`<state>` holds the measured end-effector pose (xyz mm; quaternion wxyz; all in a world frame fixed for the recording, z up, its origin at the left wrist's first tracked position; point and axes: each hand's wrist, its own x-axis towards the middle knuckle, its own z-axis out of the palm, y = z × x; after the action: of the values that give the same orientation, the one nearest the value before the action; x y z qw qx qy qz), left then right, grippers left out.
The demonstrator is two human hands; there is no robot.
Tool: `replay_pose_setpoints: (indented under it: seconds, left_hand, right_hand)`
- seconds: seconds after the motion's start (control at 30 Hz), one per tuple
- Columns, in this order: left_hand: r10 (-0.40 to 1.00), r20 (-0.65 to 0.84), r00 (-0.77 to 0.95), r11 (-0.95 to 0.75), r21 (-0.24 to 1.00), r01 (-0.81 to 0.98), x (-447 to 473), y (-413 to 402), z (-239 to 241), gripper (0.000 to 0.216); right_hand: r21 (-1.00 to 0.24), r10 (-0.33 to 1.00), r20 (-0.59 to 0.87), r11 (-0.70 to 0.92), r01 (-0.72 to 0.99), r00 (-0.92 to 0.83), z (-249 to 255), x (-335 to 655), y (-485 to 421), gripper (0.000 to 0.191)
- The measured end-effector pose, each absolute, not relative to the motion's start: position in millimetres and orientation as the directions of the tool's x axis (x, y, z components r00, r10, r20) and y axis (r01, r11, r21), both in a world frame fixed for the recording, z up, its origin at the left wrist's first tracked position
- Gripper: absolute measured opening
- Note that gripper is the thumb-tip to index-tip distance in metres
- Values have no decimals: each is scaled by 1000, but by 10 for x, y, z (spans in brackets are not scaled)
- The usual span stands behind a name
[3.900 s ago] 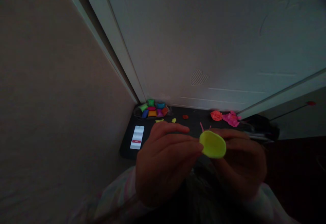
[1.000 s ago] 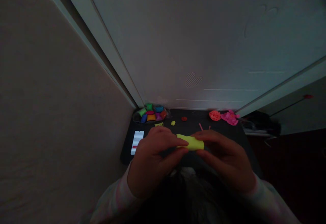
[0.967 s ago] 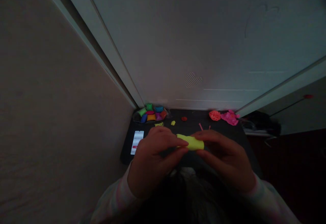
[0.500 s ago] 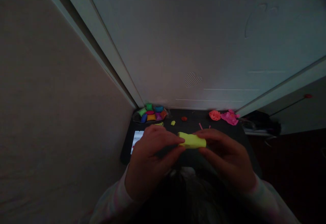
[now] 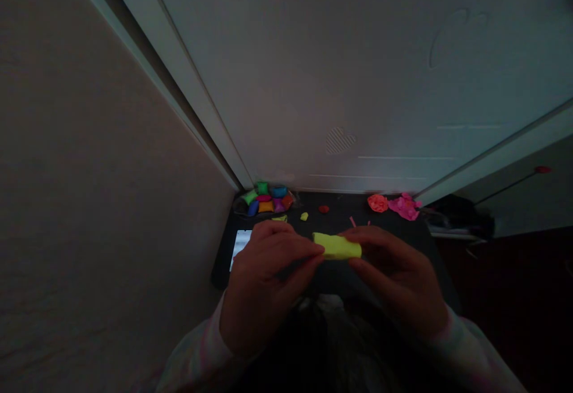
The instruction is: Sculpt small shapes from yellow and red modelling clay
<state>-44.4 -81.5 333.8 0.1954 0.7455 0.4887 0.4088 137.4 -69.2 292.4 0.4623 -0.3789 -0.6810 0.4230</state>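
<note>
Between my two hands is a yellow piece of modelling clay [image 5: 339, 247], shaped like a short thick block and held level above the dark table [image 5: 322, 279]. My left hand [image 5: 268, 279] pinches its left end between thumb and fingertips. At the right end, my right hand [image 5: 398, 274] grips it the same way, thumb below and fingers above. Behind the hands, a small yellow lump [image 5: 304, 216] and a small orange-red lump [image 5: 323, 209] lie on the table. A flat yellow piece [image 5: 280, 218] shows just past my left knuckles.
Colourful packets [image 5: 265, 206] lie in a pile at the back left. A lit phone or tablet [image 5: 240, 244] is partly covered by my left hand. An orange ruffled piece [image 5: 378, 203] and a pink one [image 5: 405, 207] sit at the back right, against a white panel [image 5: 277, 83].
Almost nothing differs. My left fingertips have shifted very slightly on the yellow clay; both hands keep their hold in the same place.
</note>
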Motion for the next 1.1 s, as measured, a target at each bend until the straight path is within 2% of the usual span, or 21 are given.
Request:
replay_pose_setpoints:
  seconds: [0.23, 0.47, 1.1]
  left_hand:
    - [872, 463, 160, -442, 603, 664, -434, -822, 3349, 11]
    - [831, 533, 160, -481, 544, 687, -419, -830, 3316, 13]
    - [816, 538, 211, -518, 520, 679, -376, -794, 3332, 13]
  right_hand:
    - [-924, 904, 308, 358, 132, -295, 2931, 1373, -685, 28]
    - [-911, 899, 322, 380, 161, -297, 2935, 1370, -688, 28]
    - [-918, 890, 311, 372, 138, -334, 2909, 1352, -711, 32]
